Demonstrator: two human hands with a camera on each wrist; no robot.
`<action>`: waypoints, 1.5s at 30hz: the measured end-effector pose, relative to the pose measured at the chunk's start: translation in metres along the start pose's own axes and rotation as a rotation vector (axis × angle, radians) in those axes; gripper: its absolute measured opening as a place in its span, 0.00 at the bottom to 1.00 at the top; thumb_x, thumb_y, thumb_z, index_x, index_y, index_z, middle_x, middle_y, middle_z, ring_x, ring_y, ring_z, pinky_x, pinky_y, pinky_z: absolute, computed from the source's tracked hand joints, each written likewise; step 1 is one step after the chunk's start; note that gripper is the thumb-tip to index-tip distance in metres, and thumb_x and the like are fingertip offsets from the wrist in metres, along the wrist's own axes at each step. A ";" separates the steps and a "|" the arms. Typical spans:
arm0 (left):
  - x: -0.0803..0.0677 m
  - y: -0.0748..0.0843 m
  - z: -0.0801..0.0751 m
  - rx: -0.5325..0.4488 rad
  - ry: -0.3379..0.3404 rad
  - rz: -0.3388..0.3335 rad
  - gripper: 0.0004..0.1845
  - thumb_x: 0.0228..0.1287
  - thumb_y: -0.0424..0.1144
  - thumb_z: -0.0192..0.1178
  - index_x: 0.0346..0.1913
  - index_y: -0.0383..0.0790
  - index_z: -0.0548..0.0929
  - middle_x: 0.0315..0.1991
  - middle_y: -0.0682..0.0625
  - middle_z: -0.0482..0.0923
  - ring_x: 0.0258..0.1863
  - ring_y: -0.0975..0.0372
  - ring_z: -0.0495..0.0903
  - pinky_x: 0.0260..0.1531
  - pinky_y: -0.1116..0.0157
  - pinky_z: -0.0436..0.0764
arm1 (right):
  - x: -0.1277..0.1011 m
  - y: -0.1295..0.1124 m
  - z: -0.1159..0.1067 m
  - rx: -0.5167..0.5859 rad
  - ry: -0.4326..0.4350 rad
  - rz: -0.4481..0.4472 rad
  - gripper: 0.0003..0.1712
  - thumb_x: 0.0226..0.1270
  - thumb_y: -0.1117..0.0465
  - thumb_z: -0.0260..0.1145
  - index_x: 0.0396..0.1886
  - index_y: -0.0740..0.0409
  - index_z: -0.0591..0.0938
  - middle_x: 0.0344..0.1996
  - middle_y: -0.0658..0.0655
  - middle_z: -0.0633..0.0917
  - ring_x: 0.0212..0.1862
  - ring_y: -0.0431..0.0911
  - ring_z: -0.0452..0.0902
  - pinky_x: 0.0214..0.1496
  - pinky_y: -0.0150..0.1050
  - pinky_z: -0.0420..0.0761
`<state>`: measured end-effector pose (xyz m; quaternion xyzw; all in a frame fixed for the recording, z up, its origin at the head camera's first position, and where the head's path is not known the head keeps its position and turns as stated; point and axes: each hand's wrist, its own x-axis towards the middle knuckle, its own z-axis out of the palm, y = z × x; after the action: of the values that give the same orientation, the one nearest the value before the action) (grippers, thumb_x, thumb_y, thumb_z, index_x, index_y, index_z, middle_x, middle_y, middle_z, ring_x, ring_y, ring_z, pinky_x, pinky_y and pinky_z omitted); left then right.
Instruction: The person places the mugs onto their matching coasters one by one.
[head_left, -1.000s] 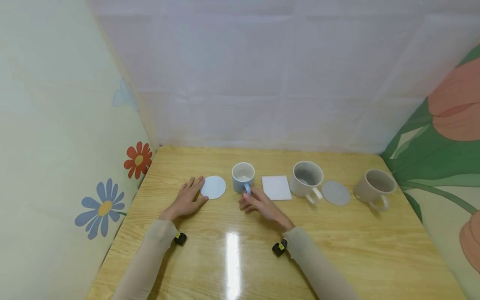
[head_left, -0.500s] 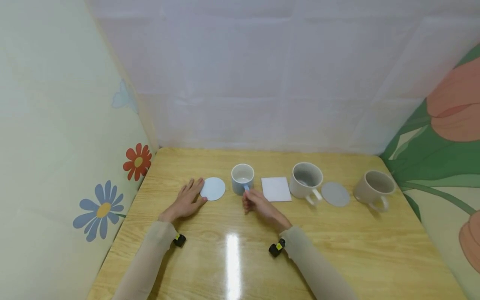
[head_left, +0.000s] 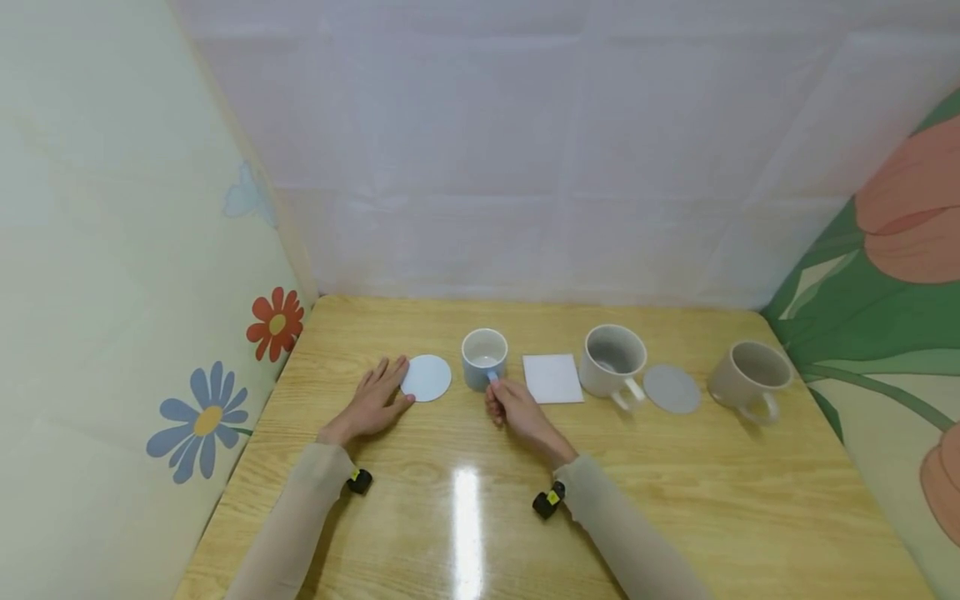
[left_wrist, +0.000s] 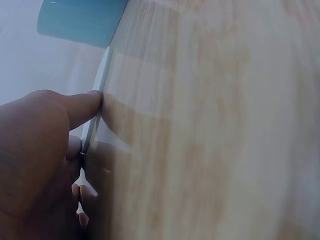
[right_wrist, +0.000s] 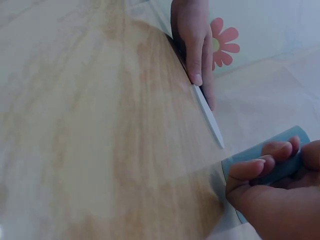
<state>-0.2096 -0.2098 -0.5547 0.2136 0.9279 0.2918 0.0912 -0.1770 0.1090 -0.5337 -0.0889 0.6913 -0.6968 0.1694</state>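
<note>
A small light-blue mug [head_left: 480, 375] with a white inside stands upright on the table. My right hand [head_left: 522, 414] grips its handle, with the fingers curled; in the right wrist view the fingers [right_wrist: 247, 169] partly cover the blue mug [right_wrist: 280, 145]. To the left lies a round pale-blue coaster [head_left: 427, 379], flat on the wood. My left hand [head_left: 372, 400] rests on the table beside it, fingers straight, with thumb and forefinger touching the coaster's left edge. The left wrist view shows the thumb against the coaster [left_wrist: 98, 95] edge, and the mug [left_wrist: 82, 20] beyond.
Right of the blue mug lie a square white coaster [head_left: 552, 379], a larger white mug [head_left: 603, 375], a round grey coaster [head_left: 672, 389] and a beige mug [head_left: 727, 387]. The wooden table [head_left: 420, 517] ends against a white cloth [head_left: 480, 167] at the back.
My right hand has moved from loosely touching the mug's handle to gripping it with curled fingers. The mug has hardly moved. My left hand and the coaster stay in place.
</note>
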 end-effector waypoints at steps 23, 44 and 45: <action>0.000 -0.002 0.003 -0.011 0.031 0.016 0.41 0.83 0.51 0.54 0.85 0.33 0.52 0.87 0.37 0.48 0.86 0.35 0.39 0.82 0.32 0.39 | -0.002 0.002 0.003 0.035 0.068 -0.028 0.22 0.91 0.60 0.43 0.36 0.69 0.74 0.28 0.56 0.74 0.29 0.46 0.67 0.30 0.31 0.73; 0.000 -0.005 0.005 -0.029 0.033 0.002 0.41 0.84 0.53 0.53 0.86 0.35 0.51 0.88 0.40 0.46 0.87 0.38 0.37 0.83 0.34 0.36 | -0.002 -0.009 -0.003 -0.030 0.082 -0.067 0.24 0.91 0.58 0.44 0.41 0.76 0.74 0.29 0.56 0.75 0.30 0.46 0.70 0.33 0.33 0.75; -0.001 -0.004 0.005 -0.035 0.039 0.010 0.42 0.83 0.53 0.53 0.86 0.34 0.52 0.88 0.39 0.46 0.87 0.37 0.38 0.82 0.33 0.36 | -0.002 -0.009 -0.004 -0.027 0.084 -0.066 0.24 0.91 0.59 0.44 0.41 0.77 0.74 0.29 0.56 0.75 0.30 0.46 0.70 0.32 0.33 0.75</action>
<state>-0.2088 -0.2107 -0.5614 0.2106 0.9232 0.3126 0.0754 -0.1778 0.1131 -0.5247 -0.0847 0.7038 -0.6957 0.1161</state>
